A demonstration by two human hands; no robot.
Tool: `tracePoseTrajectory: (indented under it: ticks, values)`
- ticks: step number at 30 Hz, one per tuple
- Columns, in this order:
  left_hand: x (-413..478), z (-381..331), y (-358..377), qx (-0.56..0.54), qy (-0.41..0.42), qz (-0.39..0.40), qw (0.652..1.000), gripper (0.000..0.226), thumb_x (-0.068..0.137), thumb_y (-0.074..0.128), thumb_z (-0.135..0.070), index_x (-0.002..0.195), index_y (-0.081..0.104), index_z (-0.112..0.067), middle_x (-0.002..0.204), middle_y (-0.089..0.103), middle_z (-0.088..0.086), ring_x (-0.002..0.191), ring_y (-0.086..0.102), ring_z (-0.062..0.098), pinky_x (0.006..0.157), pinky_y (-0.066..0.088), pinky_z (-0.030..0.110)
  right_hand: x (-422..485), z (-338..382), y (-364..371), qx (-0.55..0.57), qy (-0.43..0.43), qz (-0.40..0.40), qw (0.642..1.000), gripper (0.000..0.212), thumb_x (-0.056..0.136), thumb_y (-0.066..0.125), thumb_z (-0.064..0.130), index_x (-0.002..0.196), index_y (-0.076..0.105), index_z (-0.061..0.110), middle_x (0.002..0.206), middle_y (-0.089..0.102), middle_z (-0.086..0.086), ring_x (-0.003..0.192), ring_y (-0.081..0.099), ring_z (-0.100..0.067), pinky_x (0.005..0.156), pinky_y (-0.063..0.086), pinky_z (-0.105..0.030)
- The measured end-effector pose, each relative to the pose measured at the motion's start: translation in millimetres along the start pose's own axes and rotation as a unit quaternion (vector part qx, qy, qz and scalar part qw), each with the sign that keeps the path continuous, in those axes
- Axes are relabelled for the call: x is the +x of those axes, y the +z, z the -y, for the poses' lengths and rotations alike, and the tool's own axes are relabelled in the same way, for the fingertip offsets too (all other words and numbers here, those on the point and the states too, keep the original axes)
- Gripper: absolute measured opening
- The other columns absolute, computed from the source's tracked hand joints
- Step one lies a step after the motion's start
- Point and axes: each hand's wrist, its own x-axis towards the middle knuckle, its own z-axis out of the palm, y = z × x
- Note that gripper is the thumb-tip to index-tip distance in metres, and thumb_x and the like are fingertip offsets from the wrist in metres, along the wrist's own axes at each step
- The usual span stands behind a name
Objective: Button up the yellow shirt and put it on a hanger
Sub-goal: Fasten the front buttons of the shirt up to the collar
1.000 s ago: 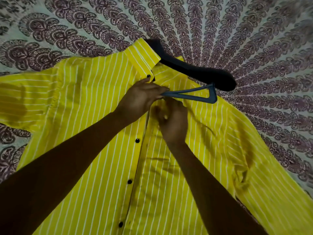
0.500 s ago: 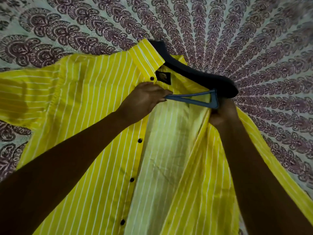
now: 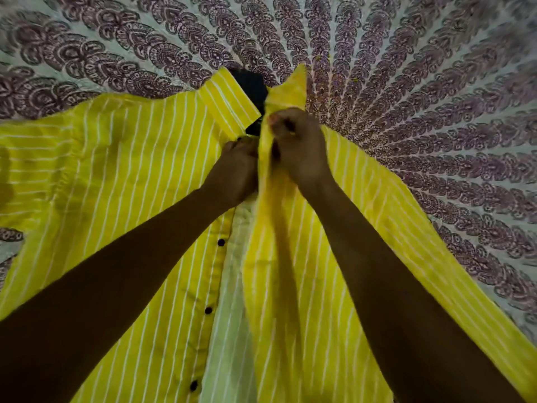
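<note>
Yellow shirt (image 3: 122, 181) lies flat on the patterned bedsheet (image 3: 406, 82), front open. My right hand (image 3: 299, 146) pinches the right edge by the collar; left hand (image 3: 235, 173) pinches the button side. Doing top button 1st. Next: line up hole w/ button, push thru.

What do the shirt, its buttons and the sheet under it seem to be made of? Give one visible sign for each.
Shirt: thin woven cloth, probably cotton, matte; it creases softly, and the inside shows paler.
Buttons: small, dark and round, likely plastic; too small to be sure.
Sheet: printed cloth, matte, with a repeating purple pattern, lying flat.
</note>
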Motion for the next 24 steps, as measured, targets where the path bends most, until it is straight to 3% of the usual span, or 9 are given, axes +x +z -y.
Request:
tracePoseTrajectory:
  ticks: [3,5,6,8,11,12,16,20,24]
  values:
    - [-0.5,8.7,-1.9,-0.025,-0.108,-0.012,0.994,0.042,0.1,0.026,-0.019,0.132,0.038,0.005,0.134,0.045,0.02,0.097,0.052,-0.017,0.072,0.036,-0.005,-3.6,-6.5,1.6,-0.04,0.036,0.059,0.997,0.023,0.083,0.056,0.03,0.064,0.062,0.02,0.066,0.061,-0.004,0.067,0.058,-0.018,0.069,0.049,-0.041]
    - [-6.4,12.2,-9.4,-0.142,-0.148,0.001,0.979,0.045,0.093,0.038,-0.026,0.124,0.05,0.005,0.128,0.052,0.025,0.105,0.059,0.002,0.095,0.041,0.013,-4.2,-14.2,-21.2,-0.046,0.015,-0.041,0.998,0.019,0.083,0.05,0.03,0.07,0.062,0.023,0.072,0.066,-0.007,0.069,0.06,-0.021,0.069,0.048,-0.039]
    - [-9.5,7.0,-15.3,-0.19,-0.151,-0.039,0.969,0.043,0.088,0.043,-0.025,0.118,0.056,0.002,0.12,0.059,0.024,0.106,0.06,0.016,0.097,0.04,0.016,-4.9,-21.9,-36.5,-0.095,-0.004,-0.11,0.989,0.02,0.085,0.049,0.026,0.081,0.066,0.016,0.081,0.069,-0.01,0.075,0.062,-0.022,0.074,0.047,-0.037]
    - [-7.7,4.2,-20.7,-0.289,-0.194,-0.162,0.923,0.031,0.09,0.043,-0.015,0.114,0.06,-0.005,0.1,0.069,0.011,0.092,0.062,0.012,0.08,0.041,0.006,-7.2,-41.8,-68.0,-0.24,-0.039,-0.192,0.951,0.031,0.09,0.046,0.024,0.107,0.064,0.006,0.105,0.068,-0.015,0.097,0.062,-0.029,0.089,0.042,-0.035]
    - [2.1,-0.3,-25.4,-0.463,-0.302,-0.228,0.802,0.019,0.099,0.037,-0.02,0.113,0.051,-0.018,0.073,0.065,-0.006,0.062,0.061,0.012,0.063,0.049,0.026,-23.2,-69.2,-82.9,-0.428,-0.012,-0.081,0.9,0.056,0.094,0.036,0.044,0.141,0.038,0.013,0.148,0.036,-0.015,0.138,0.028,-0.038,0.114,0.016,-0.045]
    - [5.6,-2.6,-28.7,-0.465,-0.311,-0.203,0.803,0.015,0.097,0.044,-0.024,0.111,0.049,-0.023,0.067,0.062,-0.007,0.057,0.058,0.009,0.061,0.049,0.03,-30.9,-74.4,-80.5,-0.468,-0.017,-0.037,0.883,0.06,0.094,0.036,0.05,0.145,0.028,0.019,0.154,0.023,-0.013,0.142,0.016,-0.039,0.115,0.007,-0.049]
    - [2.7,-6.1,-29.1,-0.212,-0.246,-0.057,0.944,0.042,0.072,0.075,-0.015,0.112,0.062,-0.02,0.083,0.062,0.007,0.073,0.06,0.016,0.078,0.049,0.035,-46.6,-75.9,-71.4,-0.565,-0.097,0.03,0.819,0.069,0.09,0.035,0.061,0.148,0.02,0.026,0.157,0.011,-0.009,0.142,0.008,-0.042,0.11,-0.002,-0.059]
    - [-12.3,-15.1,-19.4,-0.108,-0.255,-0.08,0.957,0.046,0.078,0.07,-0.016,0.123,0.059,-0.014,0.121,0.057,0.013,0.104,0.058,0.032,0.093,0.04,0.036,-47.1,-74.1,-68.4,-0.569,-0.083,0.032,0.818,0.077,0.084,0.037,0.069,0.146,0.025,0.025,0.156,0.016,-0.011,0.142,0.009,-0.043,0.108,-0.001,-0.064]
    - [-35.5,-12.2,2.3,0.149,-0.187,-0.093,0.967,0.055,0.09,0.045,-0.044,0.137,0.042,-0.017,0.149,0.033,0.012,0.129,0.035,0.037,0.103,0.022,0.045,-48.9,-65.1,-53.4,-0.574,-0.098,0.031,0.812,0.085,0.082,0.033,0.072,0.147,0.022,0.019,0.156,0.011,-0.017,0.143,0.005,-0.04,0.109,-0.006,-0.062]
